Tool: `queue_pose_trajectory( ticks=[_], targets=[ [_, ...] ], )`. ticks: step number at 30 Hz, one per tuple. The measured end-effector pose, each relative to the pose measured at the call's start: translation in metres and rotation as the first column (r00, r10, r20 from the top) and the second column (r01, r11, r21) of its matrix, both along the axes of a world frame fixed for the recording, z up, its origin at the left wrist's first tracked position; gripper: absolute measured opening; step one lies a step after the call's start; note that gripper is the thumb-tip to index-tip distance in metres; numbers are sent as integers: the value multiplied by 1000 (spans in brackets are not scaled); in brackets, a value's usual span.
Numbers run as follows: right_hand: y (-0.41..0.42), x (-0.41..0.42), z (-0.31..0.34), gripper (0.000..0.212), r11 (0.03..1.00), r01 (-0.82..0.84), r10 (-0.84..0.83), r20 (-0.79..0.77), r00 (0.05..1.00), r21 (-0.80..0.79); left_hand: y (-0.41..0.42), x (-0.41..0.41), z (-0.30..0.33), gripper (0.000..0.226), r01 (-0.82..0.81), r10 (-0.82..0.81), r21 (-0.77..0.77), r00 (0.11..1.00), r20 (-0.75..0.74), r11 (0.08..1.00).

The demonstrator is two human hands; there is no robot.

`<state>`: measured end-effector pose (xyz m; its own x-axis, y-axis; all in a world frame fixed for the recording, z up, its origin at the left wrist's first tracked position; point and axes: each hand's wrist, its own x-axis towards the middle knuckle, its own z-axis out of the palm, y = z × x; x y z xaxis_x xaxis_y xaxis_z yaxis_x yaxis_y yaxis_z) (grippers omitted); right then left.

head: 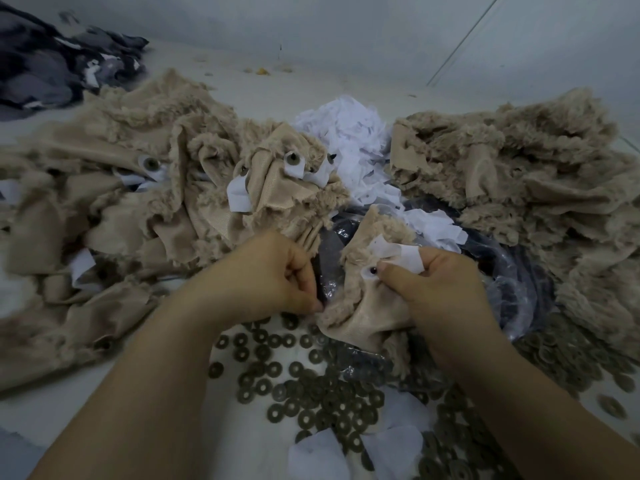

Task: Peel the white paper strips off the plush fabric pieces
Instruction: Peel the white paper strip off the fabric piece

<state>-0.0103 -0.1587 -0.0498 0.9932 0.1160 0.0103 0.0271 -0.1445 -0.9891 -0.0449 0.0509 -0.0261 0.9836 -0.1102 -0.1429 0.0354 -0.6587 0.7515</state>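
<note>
while heaps of tan plush pieces (131,188) fill the surface from nine o'clock round to three o'clock, with a mound of peeled white paper (349,140) at twelve o'clock, the work sits at the centre: one small plush piece (360,306) held between both hands. the right hand (443,296) is nearer the white paper strip (398,252), its fingers curled and pinching it against the fabric; the strip runs roughly from nine to three o'clock, free end pointing toward ten. the left hand (273,271), curled, pinches the piece's edge at its eight o'clock side. peeling likely means pulling toward two o'clock. brown washers (311,382) lie scattered at six o'clock.
</note>
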Motion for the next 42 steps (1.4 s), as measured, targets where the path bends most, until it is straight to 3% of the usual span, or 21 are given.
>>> queue_pose_trajectory(
  ticks=[4,9,16,21,31,36,42],
  targets=[
    [1,0,-3,15,1000,21,-21,-15,1000,-17,0,-4,-1,19,172,-159,258,985,-70,951],
    [1,1,-3,12,1000,26,-26,-26,999,-9,-9,-2,-9,25,176,-185,429,982,-21,886],
    [0,2,-1,13,999,44,-44,14,999,-10,-1,-2,-7,22,35,-81,409,992,94,912],
    [0,0,-3,19,999,32,-31,41,999,-37,3,-3,-8,19,3,-68,494,991,114,869],
    [1,-3,-1,21,996,20,-12,93,996,-89,9,-4,-6,13,43,-72,388,996,60,921],
    [2,-4,-1,25,991,42,-30,100,995,-125,-2,-6,-7,11,71,-101,483,994,38,873],
    [3,-4,0,24,993,38,-28,94,995,-108,-7,-5,-5,8,89,-94,495,995,-14,864]
  ],
)
